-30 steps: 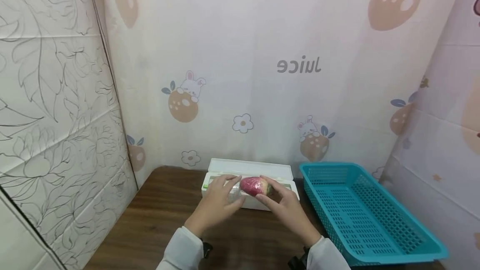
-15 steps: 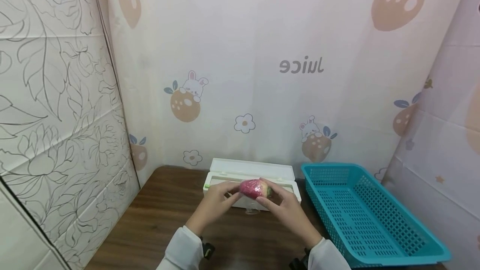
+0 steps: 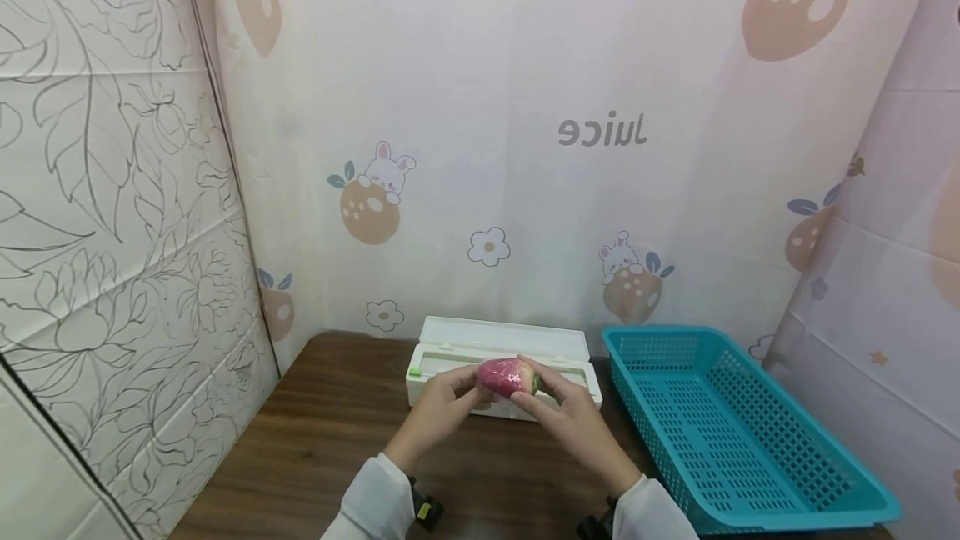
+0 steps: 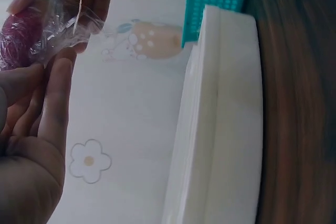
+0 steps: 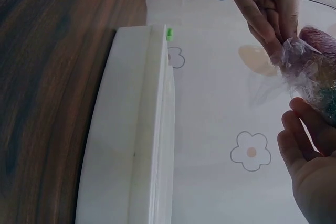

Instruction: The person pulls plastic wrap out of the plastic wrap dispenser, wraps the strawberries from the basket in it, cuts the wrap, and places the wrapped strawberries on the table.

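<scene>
A red, oval fruit-like item point(image 3: 506, 377) with a pale, greenish end is wrapped in cling film, held up in front of the white box. My right hand point(image 3: 566, 402) grips its pale end between thumb and fingers. At the red end my left hand point(image 3: 442, 402) pinches with thumb and fingertips. In the right wrist view, those fingertips hold gathered clear cling film point(image 5: 299, 59) against the item's underside. Loose film point(image 4: 63, 27) also bunches between the hands in the left wrist view. The item's exact kind is unclear.
Behind the hands stands a long white box point(image 3: 420, 390) with its lid point(image 3: 502, 336) raised and a green slider point(image 3: 415, 372) at its left end. A teal plastic basket point(image 3: 630, 423) is on the right of the brown wooden table point(image 3: 300, 448), before a printed curtain.
My left hand, spread apart from the item a second ago, has closed in and pinches the film at its red end. The film flap hanging below is drawn up. My right hand keeps its grip.
</scene>
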Available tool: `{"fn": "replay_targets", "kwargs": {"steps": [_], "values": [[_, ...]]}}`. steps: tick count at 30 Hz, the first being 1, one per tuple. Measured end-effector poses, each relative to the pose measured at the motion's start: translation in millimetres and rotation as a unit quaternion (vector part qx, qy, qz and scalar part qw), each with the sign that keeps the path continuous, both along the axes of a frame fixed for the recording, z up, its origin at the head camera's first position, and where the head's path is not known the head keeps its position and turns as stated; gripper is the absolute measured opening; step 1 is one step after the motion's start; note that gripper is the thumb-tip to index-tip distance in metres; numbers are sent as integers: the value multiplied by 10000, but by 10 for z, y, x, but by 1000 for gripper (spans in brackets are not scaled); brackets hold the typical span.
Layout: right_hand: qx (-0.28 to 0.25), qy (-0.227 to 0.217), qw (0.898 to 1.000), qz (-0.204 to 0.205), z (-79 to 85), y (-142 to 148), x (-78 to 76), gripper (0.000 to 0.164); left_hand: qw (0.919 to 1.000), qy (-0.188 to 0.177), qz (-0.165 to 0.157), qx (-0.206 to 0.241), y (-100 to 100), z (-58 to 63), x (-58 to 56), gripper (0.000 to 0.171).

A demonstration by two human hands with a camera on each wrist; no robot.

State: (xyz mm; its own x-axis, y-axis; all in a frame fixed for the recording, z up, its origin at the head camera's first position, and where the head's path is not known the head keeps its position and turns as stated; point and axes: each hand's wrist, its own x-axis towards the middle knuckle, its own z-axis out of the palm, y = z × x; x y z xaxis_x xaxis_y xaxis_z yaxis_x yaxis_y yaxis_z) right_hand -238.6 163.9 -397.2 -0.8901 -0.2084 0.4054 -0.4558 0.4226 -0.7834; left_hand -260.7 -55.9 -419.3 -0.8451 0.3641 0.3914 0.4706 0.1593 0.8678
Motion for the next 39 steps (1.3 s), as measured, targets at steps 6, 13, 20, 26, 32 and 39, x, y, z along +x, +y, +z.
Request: {"fn": "replay_targets", "kwargs": {"steps": [6, 13, 20, 26, 32, 39], "values": [[34, -37, 9999, -99, -7, -3, -4, 61, 9954, -508, -612, 539, 43, -36, -33, 37], [-68, -89, 9999, 15, -37, -13, -13, 58, 9935, -661, -679, 626, 63, -34, -34, 39], [-201, -3, 9994, 286, -51, -79, -15, 56, 9982, -517, -185, 258, 121, -38, -5, 49], [-162, -106, 9997, 167, -66, -114, -28, 54, 9951, -584, 298, 742, 252, -88, 14, 66], [227, -173, 9996, 14, -52, -85, -15, 57, 9983, -292, 504, 70, 200, -51, 30, 86], [48, -44, 9998, 193, -59, -52, -35, 57, 9993, -306, -129, -171, -51, -1, 16, 84]]}}
